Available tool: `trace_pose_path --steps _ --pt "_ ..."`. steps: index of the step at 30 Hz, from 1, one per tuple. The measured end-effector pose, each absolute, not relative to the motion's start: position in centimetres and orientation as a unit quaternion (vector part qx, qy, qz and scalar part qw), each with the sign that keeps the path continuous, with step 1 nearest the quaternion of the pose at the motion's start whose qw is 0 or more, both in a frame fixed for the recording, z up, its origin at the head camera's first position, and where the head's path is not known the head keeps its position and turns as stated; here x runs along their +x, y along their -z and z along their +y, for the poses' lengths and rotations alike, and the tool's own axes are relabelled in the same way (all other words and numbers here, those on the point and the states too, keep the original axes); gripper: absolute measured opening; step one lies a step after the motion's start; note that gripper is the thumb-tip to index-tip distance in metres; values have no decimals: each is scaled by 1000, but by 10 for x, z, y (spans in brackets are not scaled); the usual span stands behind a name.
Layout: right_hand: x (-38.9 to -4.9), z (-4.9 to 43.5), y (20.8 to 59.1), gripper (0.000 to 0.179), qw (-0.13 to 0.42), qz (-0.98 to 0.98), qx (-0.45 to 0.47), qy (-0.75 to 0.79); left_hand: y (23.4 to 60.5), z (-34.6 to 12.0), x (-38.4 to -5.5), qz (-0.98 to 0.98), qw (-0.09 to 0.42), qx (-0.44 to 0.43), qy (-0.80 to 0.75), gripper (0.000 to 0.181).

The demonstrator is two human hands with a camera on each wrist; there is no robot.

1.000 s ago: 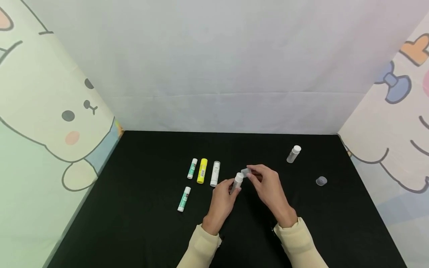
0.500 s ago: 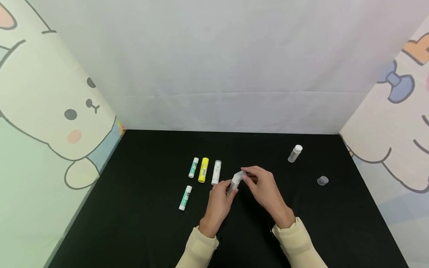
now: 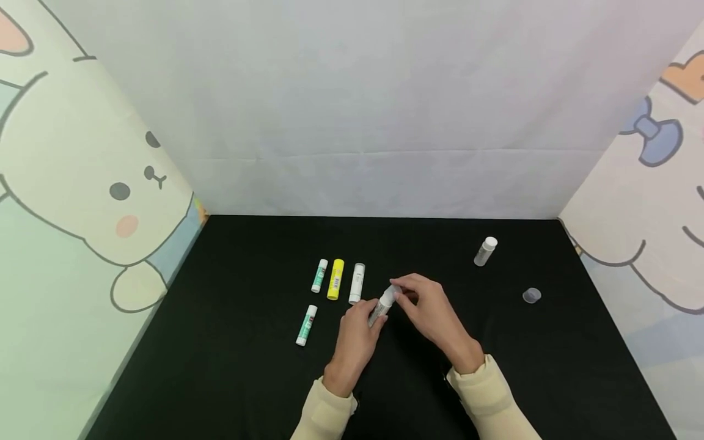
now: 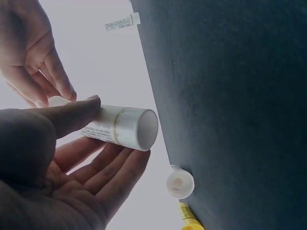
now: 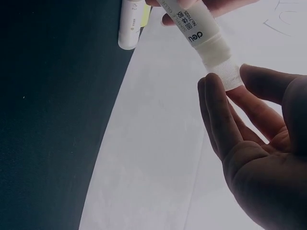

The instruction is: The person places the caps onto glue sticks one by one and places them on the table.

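Observation:
My left hand (image 3: pixel 352 342) grips a white glue stick (image 5: pixel 194 26) with black print, held tilted above the black table; its base end (image 4: pixel 147 129) faces the left wrist camera. At the other end sits a translucent ribbed cap (image 5: pixel 226 74). My right hand (image 3: pixel 434 315) pinches that cap between thumb and fingertips, and the fingers partly hide it in the head view. In the right wrist view the cap is in line with the stick, over its top end.
Left of the hands lie a white glue stick (image 3: pixel 357 283), a yellow one (image 3: pixel 335 280) and two green-and-white ones, one farther back (image 3: pixel 319 276) and one nearer (image 3: pixel 306 326). At the right stand another glue stick (image 3: pixel 486 252) and a loose translucent cap (image 3: pixel 531 296).
One second ago the cap was apart, to the right of the stick. My right hand has brought it left onto the stick's top end. The stick now leans more.

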State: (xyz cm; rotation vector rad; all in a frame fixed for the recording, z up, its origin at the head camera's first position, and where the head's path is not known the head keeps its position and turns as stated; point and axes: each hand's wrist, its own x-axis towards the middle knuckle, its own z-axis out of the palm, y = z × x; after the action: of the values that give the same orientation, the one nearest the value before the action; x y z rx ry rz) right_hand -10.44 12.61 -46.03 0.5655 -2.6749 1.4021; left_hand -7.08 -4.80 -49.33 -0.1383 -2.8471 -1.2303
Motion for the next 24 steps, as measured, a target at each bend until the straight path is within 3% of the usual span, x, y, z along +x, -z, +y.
trace_pose_path --steps 24 --pt "-104 120 459 25 -28 -884 170 -434 493 -54 -68 -908 23 -70 413 18"
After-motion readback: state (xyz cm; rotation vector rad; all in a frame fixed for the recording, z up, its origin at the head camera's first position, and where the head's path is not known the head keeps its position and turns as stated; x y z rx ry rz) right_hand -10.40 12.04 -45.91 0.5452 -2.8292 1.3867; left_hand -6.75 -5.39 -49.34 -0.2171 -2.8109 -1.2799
